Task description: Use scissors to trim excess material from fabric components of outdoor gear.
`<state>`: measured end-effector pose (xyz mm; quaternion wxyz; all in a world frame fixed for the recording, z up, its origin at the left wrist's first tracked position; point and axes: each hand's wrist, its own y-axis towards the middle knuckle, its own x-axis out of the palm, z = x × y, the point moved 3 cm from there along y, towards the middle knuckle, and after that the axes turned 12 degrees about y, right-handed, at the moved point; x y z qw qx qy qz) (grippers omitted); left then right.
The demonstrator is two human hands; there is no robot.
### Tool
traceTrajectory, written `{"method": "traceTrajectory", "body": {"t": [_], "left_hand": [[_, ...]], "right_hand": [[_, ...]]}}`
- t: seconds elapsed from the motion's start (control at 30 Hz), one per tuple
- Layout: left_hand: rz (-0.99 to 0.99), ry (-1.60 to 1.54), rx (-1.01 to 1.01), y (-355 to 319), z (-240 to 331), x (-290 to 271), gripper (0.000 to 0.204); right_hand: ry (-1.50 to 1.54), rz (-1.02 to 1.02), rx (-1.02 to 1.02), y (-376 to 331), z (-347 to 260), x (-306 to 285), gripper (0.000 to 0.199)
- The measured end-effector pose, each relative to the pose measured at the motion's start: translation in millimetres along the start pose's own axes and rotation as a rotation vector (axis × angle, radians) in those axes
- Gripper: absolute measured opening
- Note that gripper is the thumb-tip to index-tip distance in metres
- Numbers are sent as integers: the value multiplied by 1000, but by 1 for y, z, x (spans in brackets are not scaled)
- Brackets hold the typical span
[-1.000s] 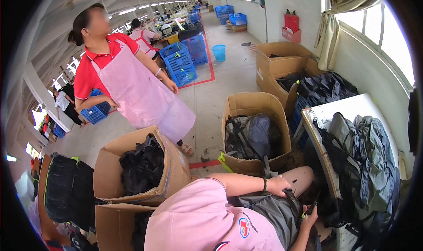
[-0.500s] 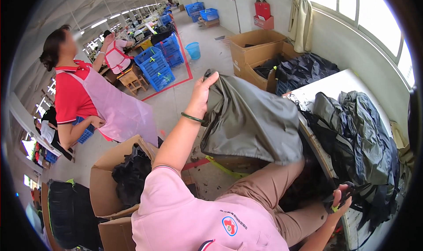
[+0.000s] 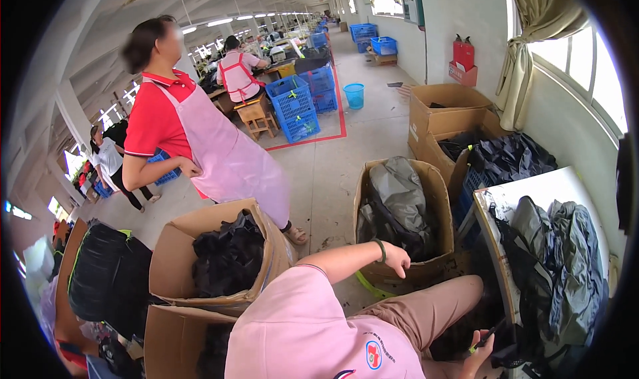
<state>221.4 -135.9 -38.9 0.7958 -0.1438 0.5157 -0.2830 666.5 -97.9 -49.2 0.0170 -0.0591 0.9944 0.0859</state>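
Note:
My left hand, with a dark green bangle at the wrist, is empty, its fingers extended downward. It hangs at the near rim of a cardboard box. Inside that box, grey fabric pieces lie over black ones. Low at the right, my right hand is closed around a slim black scissors-like tool with a yellow-green spot; its exact kind is unclear. Beside it, grey and black fabric pieces are heaped on a white-topped table and drape over its near edge.
Left of me stand cardboard boxes, one holding black fabric. A co-worker in a pink apron stands just beyond it. More cardboard boxes line the right wall. Farther off are stacked blue crates and a blue bucket.
My left hand has let go of the grey fabric piece and moved lower, over the box. Grey fabric now shows in that box. The view has shifted, and my right hand sits lower.

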Motion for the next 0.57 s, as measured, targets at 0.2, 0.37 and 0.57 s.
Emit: {"method": "traceTrajectory", "body": {"t": [0.2,0.37,0.57], "left_hand": [[-88,-168,36,9,74,49,88],[-83,112,-32,-1,127,67,124],[-69,128,-66,-6,131,67,127]], "right_hand": [[124,36,96,-8,72,-11,7],[-10,-20,109,-16,51,-4,9],[75,-113,150,-23,69,-5,19]]}}
